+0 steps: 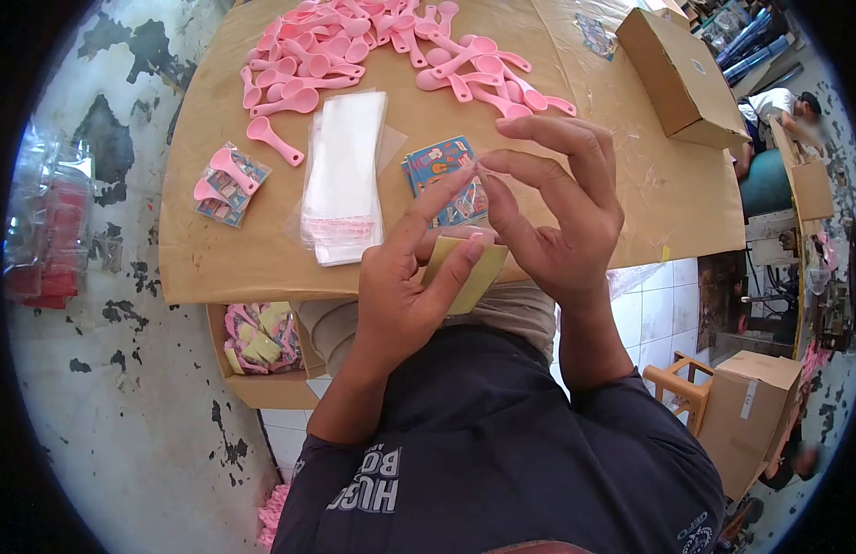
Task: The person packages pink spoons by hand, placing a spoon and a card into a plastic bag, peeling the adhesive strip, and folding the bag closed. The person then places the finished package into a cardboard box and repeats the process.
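Note:
My left hand (405, 286) is closed on a pale yellow card (481, 275), thumb on its face, held over the table's front edge. Clear plastic shows around the card's upper end. My right hand (566, 208) pinches thin clear plastic (484, 185) between thumb and index finger, at the tip of my left index finger; its other fingers are raised. Behind my hands lies a small stack of blue printed cards (442, 171), partly covered by them. To the left, a stack of clear plastic bags (343, 175) lies on the brown paper.
Pink scoops (326, 51) are heaped at the back of the table (613, 208). At left, more scoops lie on packaged cards (234, 198). A cardboard box (682, 83) stands back right. Below the left edge, an open carton (262, 392) holds filled packets. Another person (774, 106) is at far right.

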### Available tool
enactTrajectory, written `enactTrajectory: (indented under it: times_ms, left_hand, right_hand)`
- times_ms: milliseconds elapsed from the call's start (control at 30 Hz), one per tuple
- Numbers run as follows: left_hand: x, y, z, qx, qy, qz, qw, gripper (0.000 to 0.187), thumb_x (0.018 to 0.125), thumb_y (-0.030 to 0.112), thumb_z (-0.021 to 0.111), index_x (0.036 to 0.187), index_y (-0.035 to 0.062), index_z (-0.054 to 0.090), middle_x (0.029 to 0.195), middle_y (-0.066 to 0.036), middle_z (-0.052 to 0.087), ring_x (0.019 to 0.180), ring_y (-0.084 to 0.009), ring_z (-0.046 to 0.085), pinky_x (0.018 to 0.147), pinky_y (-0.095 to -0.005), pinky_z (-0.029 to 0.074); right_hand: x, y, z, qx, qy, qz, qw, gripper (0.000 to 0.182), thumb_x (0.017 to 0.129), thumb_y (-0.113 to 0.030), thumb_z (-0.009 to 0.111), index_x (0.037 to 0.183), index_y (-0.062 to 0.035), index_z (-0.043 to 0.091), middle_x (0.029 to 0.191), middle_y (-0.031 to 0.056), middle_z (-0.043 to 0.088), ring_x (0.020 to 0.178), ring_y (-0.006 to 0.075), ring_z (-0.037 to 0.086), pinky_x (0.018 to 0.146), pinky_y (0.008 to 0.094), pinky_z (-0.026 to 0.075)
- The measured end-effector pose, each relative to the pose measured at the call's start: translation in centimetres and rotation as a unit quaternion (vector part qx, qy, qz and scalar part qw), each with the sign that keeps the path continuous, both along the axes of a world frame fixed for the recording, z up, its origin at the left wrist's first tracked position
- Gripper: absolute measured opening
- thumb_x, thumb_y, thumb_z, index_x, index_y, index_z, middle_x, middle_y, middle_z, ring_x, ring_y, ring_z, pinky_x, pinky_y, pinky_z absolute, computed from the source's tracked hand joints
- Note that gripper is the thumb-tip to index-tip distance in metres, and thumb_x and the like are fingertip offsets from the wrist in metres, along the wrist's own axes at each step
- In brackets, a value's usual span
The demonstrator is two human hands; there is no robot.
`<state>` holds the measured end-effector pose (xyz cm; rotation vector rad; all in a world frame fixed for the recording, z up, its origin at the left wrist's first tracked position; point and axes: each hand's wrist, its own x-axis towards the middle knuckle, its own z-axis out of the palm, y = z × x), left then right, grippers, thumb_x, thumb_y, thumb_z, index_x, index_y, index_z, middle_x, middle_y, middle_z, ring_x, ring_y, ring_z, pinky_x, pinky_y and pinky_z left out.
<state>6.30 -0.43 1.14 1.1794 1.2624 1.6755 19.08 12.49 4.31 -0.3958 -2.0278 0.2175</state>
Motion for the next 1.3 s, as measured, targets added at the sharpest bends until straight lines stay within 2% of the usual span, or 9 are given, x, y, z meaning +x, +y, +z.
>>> enactTrajectory:
  times_ms: [467,567,700,767,900,933,1067,1167,1300]
  left_hand:
    - [-0.3,-0.3,-0.3,-0.066,0.081,-0.011,0.994,0.057,0.096,0.007,0.070,0.150,0.0032,0.053,0.118,-0.015,0.076,0.067,-0.0009,0.056,0.062,-0.0220,0.048]
    - [-0.5,0.0,1.0,-0.022,0.137,-0.030,0.990,0.057,0.101,0.005,0.066,0.153,-0.0028,0.045,0.095,-0.014,0.078,0.093,-0.0105,0.071,0.079,-0.0205,0.050]
    - [-0.9,-0.1,0.5,-0.030,0.159,-0.046,0.986,0.059,0.101,0.007,0.067,0.153,-0.0030,0.043,0.099,-0.017,0.078,0.096,-0.0138,0.073,0.082,-0.0230,0.053]
    - [-0.8,-0.2,0.1,-0.053,0.047,-0.023,0.997,0.052,0.099,0.006,0.067,0.148,-0.0006,0.051,0.119,-0.020,0.075,0.091,-0.0051,0.070,0.074,-0.0218,0.054]
    - [-0.5,0.2,1.3,-0.022,-0.127,-0.009,0.992,0.040,0.102,0.007,0.065,0.140,-0.0014,0.056,0.117,-0.020,0.075,0.106,-0.0133,0.071,0.086,-0.0254,0.056]
    - [-0.6,0.2,1.7,-0.033,-0.153,0.003,0.988,0.033,0.103,0.007,0.063,0.135,-0.0020,0.058,0.117,-0.020,0.074,0.107,-0.0158,0.071,0.089,-0.0274,0.056]
    - [-1.5,0.7,0.2,0.016,-0.139,0.004,0.990,0.020,0.104,0.004,0.061,0.122,-0.0041,0.062,0.118,-0.021,0.073,0.111,-0.0212,0.070,0.096,-0.0323,0.056]
    - [-1.9,1.0,-0.4,0.041,-0.119,0.002,0.992,0.018,0.103,0.002,0.061,0.120,-0.0056,0.063,0.122,-0.022,0.071,0.114,-0.0222,0.069,0.100,-0.0333,0.054]
    - [-2.1,1.2,-0.5,0.038,-0.082,0.022,0.996,0.018,0.103,0.008,0.062,0.117,-0.0045,0.063,0.118,-0.025,0.072,0.107,-0.0253,0.073,0.096,-0.0381,0.057]
  right_hand:
    - [0.1,0.5,-0.8,-0.018,0.012,0.015,1.000,0.020,0.075,0.001,0.076,0.092,-0.0062,0.070,0.099,0.0075,0.070,0.089,0.0264,0.065,0.079,0.0382,0.051]
    - [0.1,0.8,-0.8,-0.055,0.036,0.023,0.998,0.019,0.075,0.001,0.076,0.092,-0.0048,0.070,0.098,0.0089,0.070,0.092,0.0261,0.067,0.081,0.0373,0.053]
    - [1.2,1.9,-0.4,-0.094,0.053,0.006,0.994,0.013,0.083,0.003,0.072,0.094,-0.0015,0.069,0.100,0.0112,0.071,0.096,0.0257,0.070,0.086,0.0360,0.056]
    - [1.9,3.0,-0.8,-0.369,0.265,0.152,0.878,0.006,0.093,0.002,0.063,0.099,0.0018,0.066,0.103,0.0141,0.072,0.100,0.0273,0.072,0.092,0.0385,0.057]
    - [3.6,3.9,0.1,-0.470,0.398,0.259,0.744,0.014,0.097,0.006,0.048,0.103,0.0021,0.060,0.110,0.0203,0.070,0.104,0.0310,0.072,0.096,0.0414,0.057]
    - [3.2,3.5,0.2,-0.467,0.410,0.246,0.744,0.014,0.095,0.007,0.047,0.100,0.0019,0.059,0.106,0.0205,0.069,0.090,0.0269,0.071,0.083,0.0341,0.059]
    - [3.5,2.6,-1.6,-0.470,0.272,0.339,0.768,0.011,0.093,0.002,0.051,0.101,0.0019,0.059,0.091,0.0119,0.064,0.065,0.0112,0.054,0.055,0.0232,0.043]
    - [3.0,1.5,-2.2,-0.457,0.161,0.256,0.837,0.015,0.093,-0.002,0.055,0.106,0.0017,0.061,0.092,0.0065,0.064,0.072,0.0062,0.054,0.059,0.0214,0.041]
    - [1.3,0.4,-1.2,-0.482,0.127,0.242,0.832,0.031,0.098,-0.017,0.068,0.121,0.0028,0.062,0.099,0.0022,0.063,0.083,0.0037,0.054,0.069,0.0207,0.044]
